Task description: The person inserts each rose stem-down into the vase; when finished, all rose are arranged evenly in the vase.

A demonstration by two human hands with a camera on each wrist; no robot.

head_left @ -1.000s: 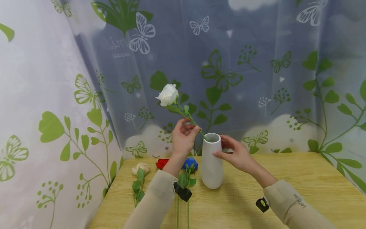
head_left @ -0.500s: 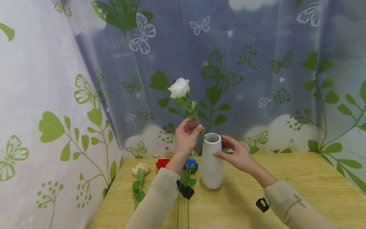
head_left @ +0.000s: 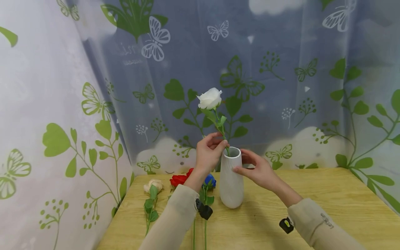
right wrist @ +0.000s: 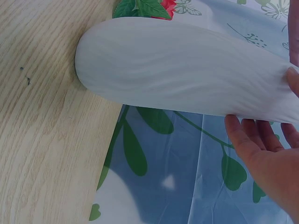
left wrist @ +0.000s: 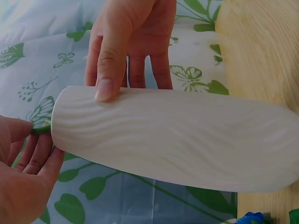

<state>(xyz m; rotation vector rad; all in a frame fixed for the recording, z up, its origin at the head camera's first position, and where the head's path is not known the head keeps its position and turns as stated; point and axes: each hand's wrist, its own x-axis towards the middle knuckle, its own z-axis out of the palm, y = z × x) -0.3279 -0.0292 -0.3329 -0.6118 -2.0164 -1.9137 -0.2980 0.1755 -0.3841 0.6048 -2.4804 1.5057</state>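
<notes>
A white rose [head_left: 210, 99] leans a little left above the white ribbed vase [head_left: 232, 184], its green stem running down into the vase mouth. My left hand [head_left: 208, 152] pinches that stem between thumb and fingers just over the rim. In the left wrist view, a bit of green stem [left wrist: 41, 128] shows between the fingertips and the rim. The vase stands upright on the table. My right hand [head_left: 260, 172] holds its upper right side, thumb in front and fingers behind. The stem's lower end is hidden inside the vase.
On the wooden table [head_left: 312, 201] lie a cream rose [head_left: 153, 186], a red rose [head_left: 178, 180] and a blue rose [head_left: 210, 181], left of the vase. The left forearm partly covers them. A patterned curtain [head_left: 281, 104] hangs behind the table's back edge.
My left hand has shifted right and brought the white rose closer to upright over the vase, the stem now deeper in the mouth. The right hand and vase have stayed in place.
</notes>
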